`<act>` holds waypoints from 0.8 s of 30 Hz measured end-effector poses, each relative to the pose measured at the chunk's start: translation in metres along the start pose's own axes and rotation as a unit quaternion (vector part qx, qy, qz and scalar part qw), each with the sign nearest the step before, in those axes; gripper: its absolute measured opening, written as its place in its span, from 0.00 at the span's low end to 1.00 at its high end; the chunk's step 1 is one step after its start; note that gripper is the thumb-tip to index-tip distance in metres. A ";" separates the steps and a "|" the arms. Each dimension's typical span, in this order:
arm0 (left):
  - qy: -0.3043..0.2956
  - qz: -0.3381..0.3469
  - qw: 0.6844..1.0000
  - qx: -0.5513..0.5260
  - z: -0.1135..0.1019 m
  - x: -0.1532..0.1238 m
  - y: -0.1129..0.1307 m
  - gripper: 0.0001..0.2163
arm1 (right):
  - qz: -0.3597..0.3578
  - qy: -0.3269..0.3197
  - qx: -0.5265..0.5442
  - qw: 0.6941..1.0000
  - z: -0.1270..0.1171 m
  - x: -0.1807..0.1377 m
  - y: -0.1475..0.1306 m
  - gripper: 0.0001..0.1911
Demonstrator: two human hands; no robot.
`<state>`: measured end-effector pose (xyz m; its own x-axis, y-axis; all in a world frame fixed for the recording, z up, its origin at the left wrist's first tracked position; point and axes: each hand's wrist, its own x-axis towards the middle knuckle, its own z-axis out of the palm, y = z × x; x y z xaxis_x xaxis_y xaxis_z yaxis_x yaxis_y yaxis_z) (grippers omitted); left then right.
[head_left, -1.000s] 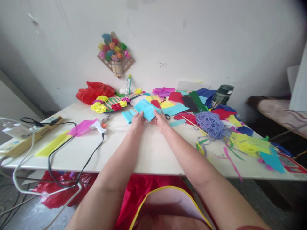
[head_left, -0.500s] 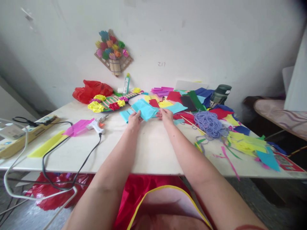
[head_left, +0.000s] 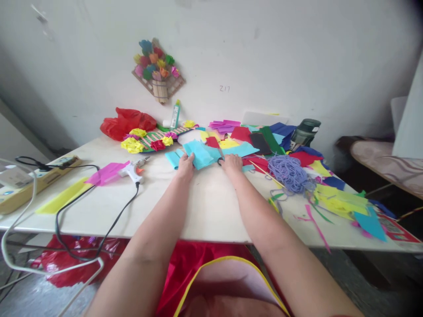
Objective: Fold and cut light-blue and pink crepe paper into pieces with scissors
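My left hand (head_left: 185, 166) pinches the near left edge of a light blue sheet of crepe paper (head_left: 200, 154), thumb on top. The sheet is creased and lies low over the table. A folded light blue piece (head_left: 172, 159) rests just left of that hand. On the right, my right hand (head_left: 231, 163) is closed palm down at the table, its fingers at a black loop like a scissors handle (head_left: 220, 161). Most of that tool is hidden under the fingers and paper. More light blue paper (head_left: 243, 149) spreads behind my right hand.
A white glue gun (head_left: 134, 171) with a black cord lies left, near a power strip (head_left: 42, 182). Purple yarn (head_left: 287, 171), paper scraps and a dark bottle (head_left: 306, 132) stand right. A board with paper flowers (head_left: 155, 141) lies behind my left hand.
My right hand has left the paper's right side and turned palm down, closing at the black loop. The blue sheet's right part has dropped a little. My left hand keeps its hold.
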<state>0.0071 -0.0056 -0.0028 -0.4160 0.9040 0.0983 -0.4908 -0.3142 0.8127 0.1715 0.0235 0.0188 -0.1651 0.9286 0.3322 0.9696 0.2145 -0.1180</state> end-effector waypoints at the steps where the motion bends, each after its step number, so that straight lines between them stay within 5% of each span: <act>1: -0.006 0.002 1.000 0.001 0.000 0.000 0.000 0.07 | 0.004 -0.003 -0.002 1.000 -0.001 0.001 -0.002 0.17; 13: -0.013 -0.018 1.000 -0.020 0.000 0.000 0.001 0.03 | 0.035 -0.065 0.002 0.997 -0.017 0.008 -0.009 0.14; 24: 0.028 -0.035 0.997 -0.063 0.004 -0.001 0.008 0.05 | 0.104 0.001 0.165 0.981 -0.021 0.007 0.018 0.20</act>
<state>0.0064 -0.0085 0.0060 -0.4179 0.9085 0.0089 -0.6112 -0.2884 0.7371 0.1914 0.0274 0.0384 0.0315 0.9623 0.2703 0.8713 0.1060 -0.4792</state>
